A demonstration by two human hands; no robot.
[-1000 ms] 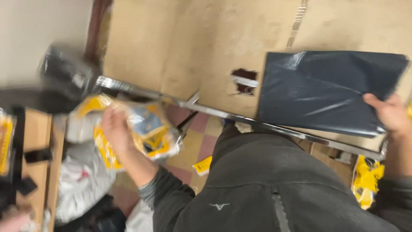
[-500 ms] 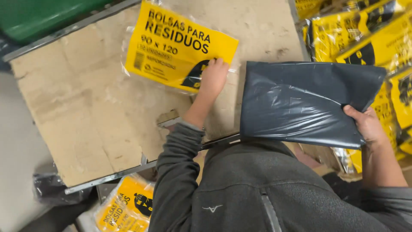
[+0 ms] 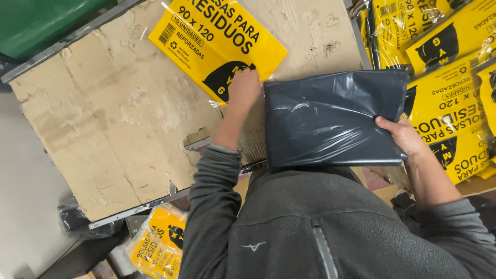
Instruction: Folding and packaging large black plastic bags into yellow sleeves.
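A flat yellow printed packet in clear wrap (image 3: 217,44) lies on a worn cardboard sheet (image 3: 103,124) covering the table. My left hand (image 3: 244,87) grips the packet's near corner. Just right of it, my right hand (image 3: 402,135) holds a folded stack of dark grey plastic bags (image 3: 330,116) by its right edge, flat over the table's front edge. My grey sleeves and jacket fill the bottom of the view.
A pile of several yellow packets (image 3: 449,57) lies at the right. More yellow packets (image 3: 157,243) sit below the table at the lower left. A green bin (image 3: 41,20) stands at the top left. A metal rim (image 3: 134,209) edges the cardboard.
The view swung from below the table up onto it. My left hand brought a yellow packet up and laid it on the cardboard. The dark bag stack stayed in my right hand.
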